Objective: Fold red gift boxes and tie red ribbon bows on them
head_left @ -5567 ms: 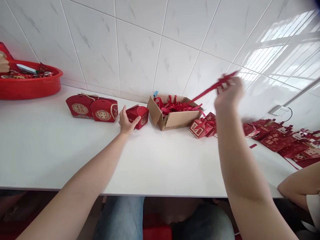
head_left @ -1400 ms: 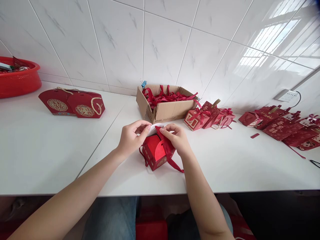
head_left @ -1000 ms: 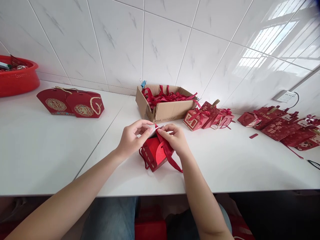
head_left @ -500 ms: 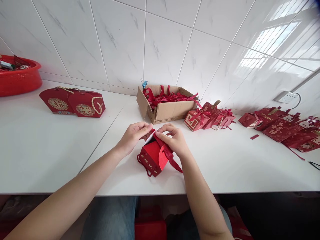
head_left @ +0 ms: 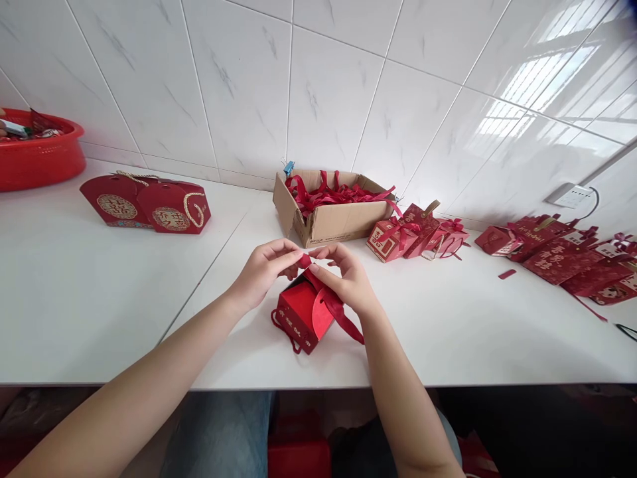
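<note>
Two bare hands meet, head view, over a small red gift box (head_left: 300,307) standing near the front edge of a white tabletop (head_left: 423,338). Left hand (head_left: 261,272): thumb and fingers pinched together on a dark red ribbon (head_left: 344,320) at the box's rear top edge. Right hand (head_left: 348,279): thumb pressed on the same ribbon just beside, fingers curled behind. The ribbon crosses the top flaps; its tail drops past the right side.

Edges and room: the tabletop's front edge runs below both forearms, and wide white surface extends to either side of the box. Behind it, a cardboard carton (head_left: 343,226) of ribbons bounds the reach near the tiled wall (head_left: 253,79); finished boxes (head_left: 391,239) stand just right of the carton, two handled boxes (head_left: 172,209) well to the left.

Writing: pale characters line the gift box's near side; gold characters fill round emblems on the handled boxes; the carton's print is too small to read
</note>
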{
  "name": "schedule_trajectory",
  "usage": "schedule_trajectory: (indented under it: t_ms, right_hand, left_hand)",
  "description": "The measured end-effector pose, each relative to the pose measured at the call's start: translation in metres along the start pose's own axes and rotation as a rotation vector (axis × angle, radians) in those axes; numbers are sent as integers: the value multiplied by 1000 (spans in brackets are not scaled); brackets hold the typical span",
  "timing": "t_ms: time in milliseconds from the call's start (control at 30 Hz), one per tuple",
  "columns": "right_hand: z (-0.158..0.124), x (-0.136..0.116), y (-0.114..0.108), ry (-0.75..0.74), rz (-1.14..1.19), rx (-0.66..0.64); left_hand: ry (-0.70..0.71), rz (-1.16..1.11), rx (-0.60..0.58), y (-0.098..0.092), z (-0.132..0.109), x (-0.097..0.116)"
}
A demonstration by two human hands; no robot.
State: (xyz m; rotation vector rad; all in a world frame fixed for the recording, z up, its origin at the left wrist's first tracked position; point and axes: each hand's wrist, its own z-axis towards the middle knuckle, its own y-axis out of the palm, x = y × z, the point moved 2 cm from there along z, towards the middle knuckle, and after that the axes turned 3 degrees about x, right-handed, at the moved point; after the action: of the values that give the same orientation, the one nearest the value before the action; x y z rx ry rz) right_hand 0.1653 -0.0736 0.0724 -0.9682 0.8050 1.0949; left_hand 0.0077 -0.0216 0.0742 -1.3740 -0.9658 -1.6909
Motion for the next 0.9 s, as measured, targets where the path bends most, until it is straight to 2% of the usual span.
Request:
schedule_trajectory:
  t_ms: [100, 200, 300, 400, 533, 600, 667, 800, 900]
  right_hand:
    - [1, 0, -4, -32, 48, -91]
    - [5, -2, -13, -37, 82, -291]
    - [8, -7, -26, -17, 59, -467]
    - [6, -12, -35, 9, -33, -527]
    - [-5, -19, -41, -10, -204, -491]
    - [-14, -19, -42, -14, -254, -489]
    - [-24, -18, -41, -28, -285, -431]
    - [-48, -16, -22, -81, -373, -164]
    - [-66, -20, 5, -50, -542, 113]
  left_hand:
    - [-33, -81, 34, -2, 4, 2]
    - [-35, -103, 87, -8, 13, 8]
    - [-13, -47, 114, -13, 29, 21]
    - [10, -32, 143, -15, 48, 40]
    - [31, -22, 145, -9, 69, 68]
    - [63, -8, 127, -2, 74, 82]
    - [87, 3, 143, 7, 76, 93]
    - [191, -6, 96, 24, 73, 107]
    - [328, 145, 69, 26, 68, 109]
